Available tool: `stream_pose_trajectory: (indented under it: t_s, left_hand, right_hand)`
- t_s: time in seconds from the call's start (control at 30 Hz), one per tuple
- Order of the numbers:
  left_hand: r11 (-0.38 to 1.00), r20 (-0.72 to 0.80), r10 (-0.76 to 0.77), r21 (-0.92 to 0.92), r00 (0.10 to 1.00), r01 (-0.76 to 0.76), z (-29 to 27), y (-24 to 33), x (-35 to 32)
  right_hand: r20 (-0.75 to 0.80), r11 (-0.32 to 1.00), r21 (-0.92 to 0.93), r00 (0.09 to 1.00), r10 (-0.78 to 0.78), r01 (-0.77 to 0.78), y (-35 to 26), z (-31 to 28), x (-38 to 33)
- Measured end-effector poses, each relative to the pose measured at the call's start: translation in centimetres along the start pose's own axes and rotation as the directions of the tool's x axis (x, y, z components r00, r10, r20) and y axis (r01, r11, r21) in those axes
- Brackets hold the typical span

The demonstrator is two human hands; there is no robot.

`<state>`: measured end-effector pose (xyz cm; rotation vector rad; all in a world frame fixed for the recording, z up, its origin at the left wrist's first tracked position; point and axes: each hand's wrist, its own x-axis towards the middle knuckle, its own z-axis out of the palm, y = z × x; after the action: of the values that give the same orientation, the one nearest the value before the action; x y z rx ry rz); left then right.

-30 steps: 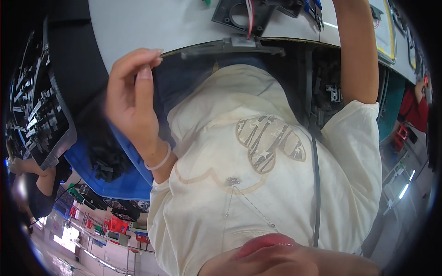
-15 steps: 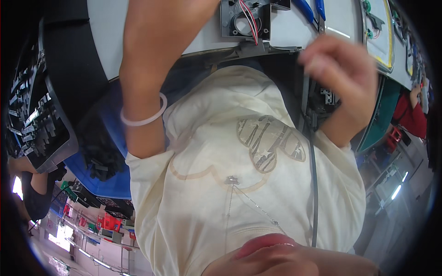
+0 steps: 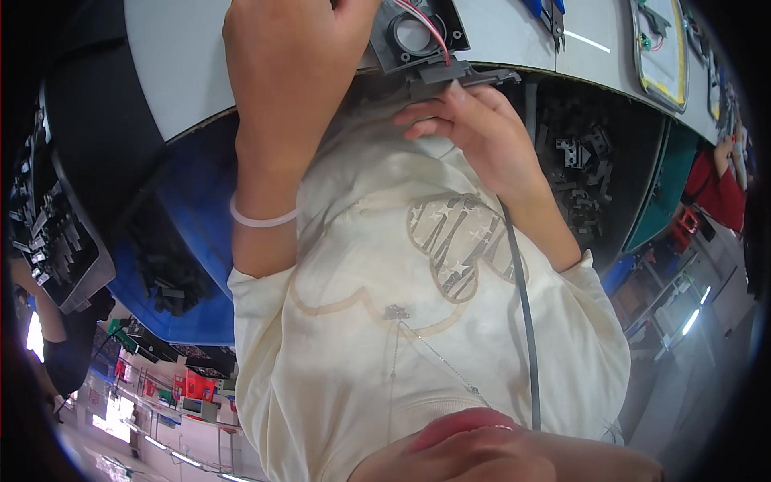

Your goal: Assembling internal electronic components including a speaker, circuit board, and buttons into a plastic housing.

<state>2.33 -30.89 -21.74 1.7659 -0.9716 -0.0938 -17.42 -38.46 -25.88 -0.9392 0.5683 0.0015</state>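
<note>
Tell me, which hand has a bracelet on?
The left hand, its wrist circled by a thin white bracelet; the right hand has a bare wrist.

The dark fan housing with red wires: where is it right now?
Head view, top centre: the fan housing sits at the white table's edge, between the left hand and right hand.

A blue bin [image 3: 181,313] of dark parts sits low left (blue-handled pliers [image 3: 550,10] lie upper right).
</note>
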Motion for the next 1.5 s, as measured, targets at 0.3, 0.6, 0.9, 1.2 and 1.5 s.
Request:
stream_pose_trajectory:
  t_s: [0.3, 0.6, 0.9, 1.2, 1.5]
  left_hand:
    - [1.0, -0.113, 0.025, 0.021, 0.993, -0.023, 0.9, 0.1, -1.5]
    - [0.999, -0.113, -0.031, 0.008, 0.993, 0.032, 1.4, 0.2, -1.5]
    - [1.0, -0.095, -0.021, 0.02, 0.995, 0.023, 0.5, 0.8, -1.5]
    - [0.997, -0.089, 0.074, 0.01, 0.993, -0.073, 0.5, 0.4, -1.6]
    - [0.988, -0.051, -0.154, -0.016, 0.987, 0.154, 0.3, 2.7, -0.9]
  right_hand:
    - [-0.328, 0.918, -0.188, 0.859, -0.393, 0.349, -2.5, 2.5, -2.0]
    - [-0.09, 0.67, -0.434, 0.711, -0.698, 0.603, -4.5, 1.5, -1.0]
    - [0.008, 0.108, -0.977, 0.54, -0.842, 0.183, -6.9, 3.1, -1.7]
    - [-0.098, 0.182, -0.981, 0.625, -0.775, 0.072, -5.0, 3.1, -2.9]
    - [-0.024, 0.11, -0.982, 0.476, -0.879, 0.155, -2.3, 3.0, -1.8]
